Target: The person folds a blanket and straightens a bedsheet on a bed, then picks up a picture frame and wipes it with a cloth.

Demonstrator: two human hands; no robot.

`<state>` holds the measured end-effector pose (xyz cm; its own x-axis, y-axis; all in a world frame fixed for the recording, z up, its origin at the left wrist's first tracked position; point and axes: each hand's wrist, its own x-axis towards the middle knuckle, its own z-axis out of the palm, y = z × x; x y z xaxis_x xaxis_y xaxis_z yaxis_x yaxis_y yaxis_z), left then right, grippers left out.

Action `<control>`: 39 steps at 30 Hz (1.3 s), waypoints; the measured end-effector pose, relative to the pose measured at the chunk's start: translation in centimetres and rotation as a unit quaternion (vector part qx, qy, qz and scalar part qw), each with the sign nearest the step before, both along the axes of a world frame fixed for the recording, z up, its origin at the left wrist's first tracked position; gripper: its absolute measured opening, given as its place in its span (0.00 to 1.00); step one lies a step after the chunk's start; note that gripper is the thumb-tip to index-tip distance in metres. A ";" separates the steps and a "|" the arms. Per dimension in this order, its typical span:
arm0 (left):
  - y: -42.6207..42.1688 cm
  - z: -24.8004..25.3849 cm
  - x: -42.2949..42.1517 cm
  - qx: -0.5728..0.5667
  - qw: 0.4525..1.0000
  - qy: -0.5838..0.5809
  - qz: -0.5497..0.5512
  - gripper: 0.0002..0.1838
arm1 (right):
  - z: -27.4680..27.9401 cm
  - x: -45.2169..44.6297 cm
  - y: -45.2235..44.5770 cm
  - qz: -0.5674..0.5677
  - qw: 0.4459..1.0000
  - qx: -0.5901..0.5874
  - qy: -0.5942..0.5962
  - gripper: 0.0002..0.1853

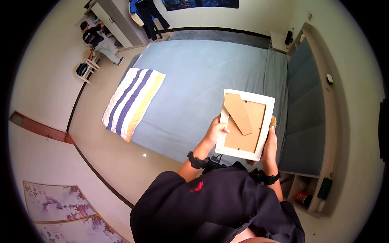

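Note:
A white picture frame (259, 127) is held up in front of my body, its brown backing board and slanted stand flap facing me. My left hand (214, 131) grips its left edge, with the thumb lying over the border. At the right edge my right hand (270, 146) holds the frame, its fingers mostly hidden behind it. Something brown and fuzzy (273, 121) shows beside the right edge, partly hidden by the frame. Behind and below the frame lies a bed with a blue-grey sheet (190, 89).
A striped folded blanket (133, 101) lies at the bed's left corner. Another person (94, 39) stands at an open wardrobe (111, 24) at the back left, near a white chair (87, 71). Along the right runs a headboard with shelves (306, 105); a small cabinet (278, 41) stands behind.

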<state>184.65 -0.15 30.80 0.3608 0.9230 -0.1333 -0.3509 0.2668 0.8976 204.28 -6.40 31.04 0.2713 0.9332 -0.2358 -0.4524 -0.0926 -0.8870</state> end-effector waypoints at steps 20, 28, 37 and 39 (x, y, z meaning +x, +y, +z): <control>-3.5 -0.4 5.1 0.007 0.984 -0.121 -0.132 0.65 | 1.5 -5.3 2.0 0.079 0.888 0.176 -0.418 0.07; -3.2 -5.8 2.1 -0.040 0.966 -0.027 -0.253 0.58 | -0.4 -5.4 1.1 0.079 0.913 0.169 -0.363 0.07; -3.8 -4.8 0.8 -0.079 0.952 0.094 -0.280 0.28 | -0.8 -4.7 0.9 0.154 0.892 0.259 -0.336 0.19; -3.8 -5.2 1.2 -0.036 0.959 0.137 -0.245 0.27 | -1.5 -4.4 0.7 0.161 0.880 0.272 -0.353 0.22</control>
